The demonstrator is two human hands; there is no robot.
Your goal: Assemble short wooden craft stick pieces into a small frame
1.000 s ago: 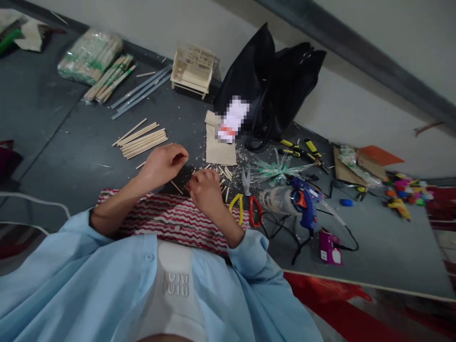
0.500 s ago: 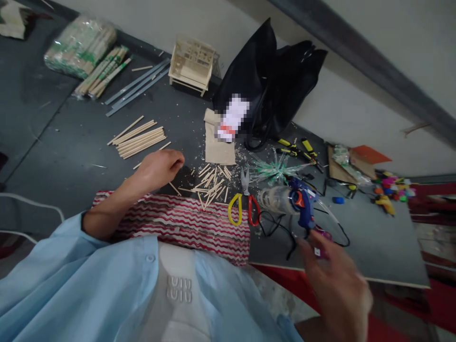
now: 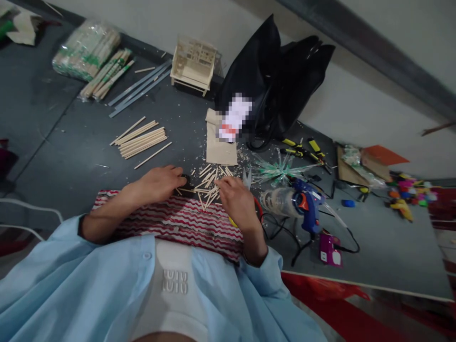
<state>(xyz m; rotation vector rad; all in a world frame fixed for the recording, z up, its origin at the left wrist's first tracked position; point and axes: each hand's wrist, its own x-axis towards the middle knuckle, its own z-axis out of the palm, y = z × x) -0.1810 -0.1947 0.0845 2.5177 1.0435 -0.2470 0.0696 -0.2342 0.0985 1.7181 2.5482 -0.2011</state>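
Observation:
My left hand (image 3: 161, 183) is closed with curled fingers, just above the far edge of the red-and-white striped cloth (image 3: 171, 216); whatever its fingertips hold is hidden. At the right side of a loose pile of short cut wooden sticks (image 3: 208, 183), my right hand (image 3: 233, 195) has its fingers drawn together, and I cannot make out what is between them. Scissors (image 3: 247, 178) with yellow and red handles lie partly covered by my right hand and wrist. Longer wooden sticks (image 3: 142, 142) lie in a row beyond my left hand.
A blue glue gun (image 3: 310, 209) rests beside a clear plastic bottle (image 3: 280, 202), with black cords around them. Behind stand a small wooden model (image 3: 194, 66) and a black bag (image 3: 274, 90). Pliers (image 3: 302, 151), a purple box (image 3: 330, 249) and packaged sticks (image 3: 85, 50) also lie there.
My right hand has moved left from beside the glue gun and purple box to the short sticks, now covering part of the scissors. My left hand has turned over slightly and lowered.

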